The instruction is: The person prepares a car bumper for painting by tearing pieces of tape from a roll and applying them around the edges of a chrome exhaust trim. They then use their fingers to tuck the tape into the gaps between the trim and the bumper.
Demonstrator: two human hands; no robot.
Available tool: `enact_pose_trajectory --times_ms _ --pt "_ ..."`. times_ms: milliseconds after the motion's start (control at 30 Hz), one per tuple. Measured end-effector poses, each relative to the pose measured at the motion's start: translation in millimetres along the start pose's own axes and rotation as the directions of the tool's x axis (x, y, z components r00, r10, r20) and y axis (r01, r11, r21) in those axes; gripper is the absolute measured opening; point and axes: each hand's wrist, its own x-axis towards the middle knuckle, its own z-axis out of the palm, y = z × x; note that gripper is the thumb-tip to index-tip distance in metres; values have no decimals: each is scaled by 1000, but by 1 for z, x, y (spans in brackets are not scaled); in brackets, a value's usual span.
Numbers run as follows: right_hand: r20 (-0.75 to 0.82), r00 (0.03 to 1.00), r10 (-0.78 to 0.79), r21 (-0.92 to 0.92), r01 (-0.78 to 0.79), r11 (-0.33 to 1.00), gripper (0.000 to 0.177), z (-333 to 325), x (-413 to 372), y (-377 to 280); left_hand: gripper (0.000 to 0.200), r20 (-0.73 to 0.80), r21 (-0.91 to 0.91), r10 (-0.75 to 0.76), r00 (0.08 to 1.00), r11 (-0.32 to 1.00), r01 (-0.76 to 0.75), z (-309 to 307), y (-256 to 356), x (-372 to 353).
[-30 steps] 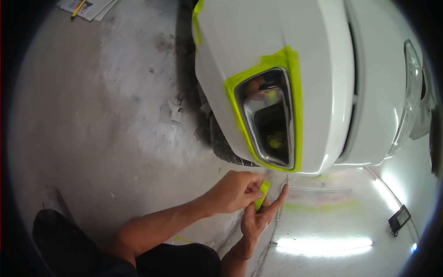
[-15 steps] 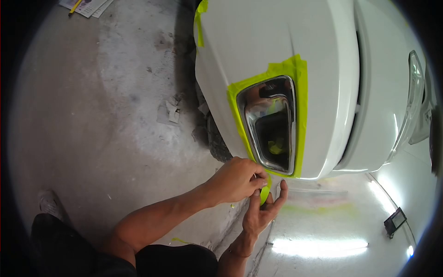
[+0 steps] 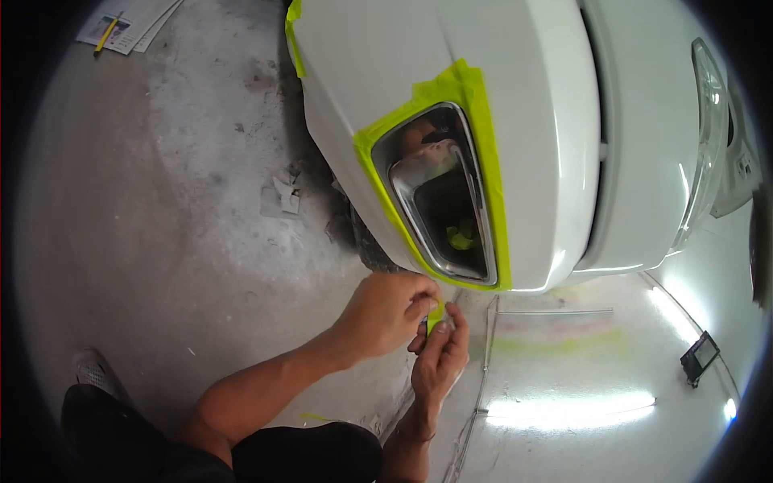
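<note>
A short piece of yellow-green masking tape (image 3: 436,316) is between my two hands, below the lower edge of a white car bumper. My left hand (image 3: 388,312) pinches its upper end with curled fingers. Lower down, my right hand (image 3: 442,346) grips the same tape between thumb and fingers. Whether it belongs to a roll is hidden by my fingers. Just above the hands, a chrome-rimmed lamp recess (image 3: 439,193) in the bumper (image 3: 527,145) is bordered by matching tape (image 3: 489,173). A crumpled yellow-green bit (image 3: 460,235) shows inside the dark recess.
Printed papers (image 3: 129,24) with a yellow pencil-like stick (image 3: 108,35) lie on the concrete floor (image 3: 113,193). A headlight (image 3: 704,137) is at right. Lit tube lamp (image 3: 572,409) and floodlight (image 3: 700,357) are on the pale wall. A scrap (image 3: 286,195) lies by the tyre.
The view has shifted, so the bumper appears further left and higher. Both hands sit slightly further left, closer together around the tape, which remains held between them.
</note>
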Motion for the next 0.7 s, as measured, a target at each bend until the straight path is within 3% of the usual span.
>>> enact_pose_trajectory --times_ms 33,133,200,300,533,600,633,700 --pt "14 999 32 -144 -29 989 27 0 4 6 14 0 0 3 1000 1000 -3 2 2 -2" --pt "-56 998 -17 -154 8 988 22 -2 0 16 12 49 111 23 999 993 -28 8 1 -6" --pt "-87 996 -34 -134 22 991 21 -3 0 16 11 48 175 241 969 954 -245 13 -2 -4" --pt "-140 989 -50 -88 38 995 20 -4 0 14 10 13 247 345 938 908 -338 22 -2 -6" --pt "-100 995 32 12 -31 999 21 -4 -3 8 8 -58 218 326 943 926 -307 18 -3 -3" --pt "-79 996 32 -3 -32 999 21 -6 -5 5 7 -41 54 143 989 989 -140 14 6 -6" --pt "-59 998 34 -18 -35 999 21 -6 -5 4 7 -40 57 145 989 988 -143 16 6 -6" --pt "-70 997 -10 -89 3 996 21 -6 -4 6 7 -41 191 320 946 932 -307 23 2 -9"
